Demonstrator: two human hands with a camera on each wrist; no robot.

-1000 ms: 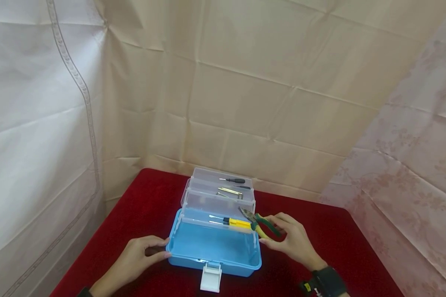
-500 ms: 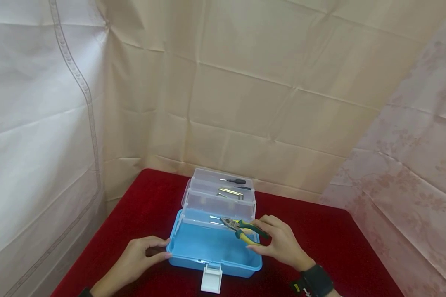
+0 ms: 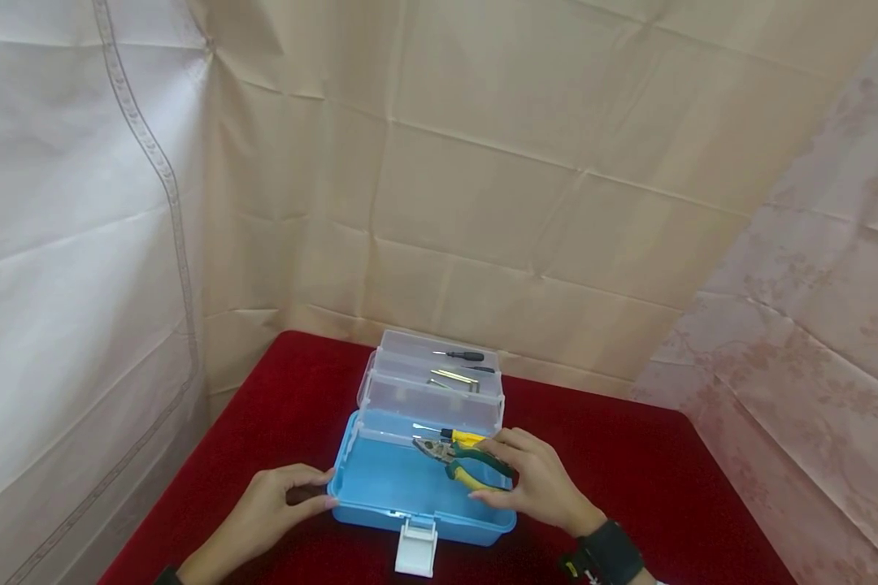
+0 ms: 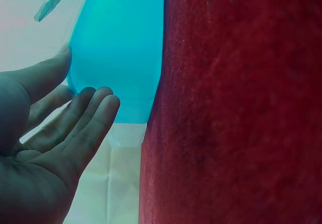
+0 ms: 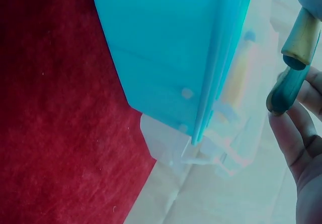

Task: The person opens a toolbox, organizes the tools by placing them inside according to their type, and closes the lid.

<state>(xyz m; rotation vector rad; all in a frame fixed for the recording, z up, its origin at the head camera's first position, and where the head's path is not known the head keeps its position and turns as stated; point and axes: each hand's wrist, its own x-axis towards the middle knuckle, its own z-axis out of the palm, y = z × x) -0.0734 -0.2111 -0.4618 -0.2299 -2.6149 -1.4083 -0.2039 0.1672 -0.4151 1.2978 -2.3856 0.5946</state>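
A light blue toolbox (image 3: 369, 517) stands with its lid open and clear trays folded back. My right hand (image 3: 537, 479) grips green-and-yellow pliers (image 3: 433, 449) by the handles, over the right part of the box interior. Their metal nose points left and the handles are spread apart. In the right wrist view, thumb and fingertips hold the handle ends (image 5: 298, 45). My left hand (image 3: 274, 500) touches the box's front left corner. In the left wrist view, its fingers (image 4: 93, 123) lie fairly straight beside the blue wall. Yellow-handled screwdrivers (image 3: 465, 438) lie behind the pliers, partly covered by them.
A black screwdriver (image 3: 465, 356) and hex keys (image 3: 454, 376) lie in the clear trays (image 3: 398, 366) at the back. A white latch (image 3: 415, 549) hangs down at the front. Red cloth (image 3: 629, 455) covers the table, with a beige curtain (image 3: 483, 203) behind it.
My right hand has brought the pliers leftward and a little down, from the box's right rim to over its interior. The left hand has stayed in place.
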